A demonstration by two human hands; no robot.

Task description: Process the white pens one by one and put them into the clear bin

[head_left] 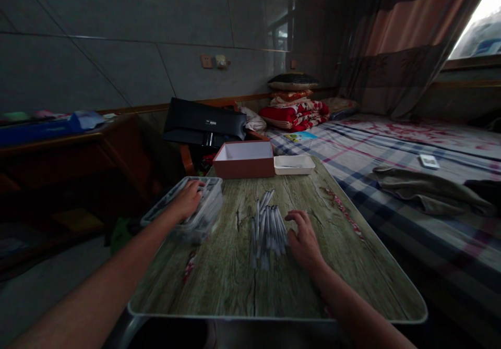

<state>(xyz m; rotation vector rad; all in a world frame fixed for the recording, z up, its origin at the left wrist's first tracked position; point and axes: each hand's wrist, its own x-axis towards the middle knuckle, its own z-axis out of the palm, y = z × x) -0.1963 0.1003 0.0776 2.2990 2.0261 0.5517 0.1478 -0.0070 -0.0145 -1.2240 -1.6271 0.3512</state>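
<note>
My left hand (188,199) rests on top of a clear plastic tray (183,211) at the table's left edge, fingers curled over its contents. What they grip, if anything, is hidden. My right hand (303,237) lies on the wood-patterned table (227,276), fingers spread and slightly bent, touching the right side of a pile of several thin white and grey pens (267,226). The pens lie roughly parallel in the middle of the table.
A brown open box (245,160) with a white inside stands at the table's far edge, a shallow white tray (294,164) beside it. A black monitor (203,123) leans behind. A bed with a checked sheet (410,177) runs along the right, a wooden desk (58,151) on the left.
</note>
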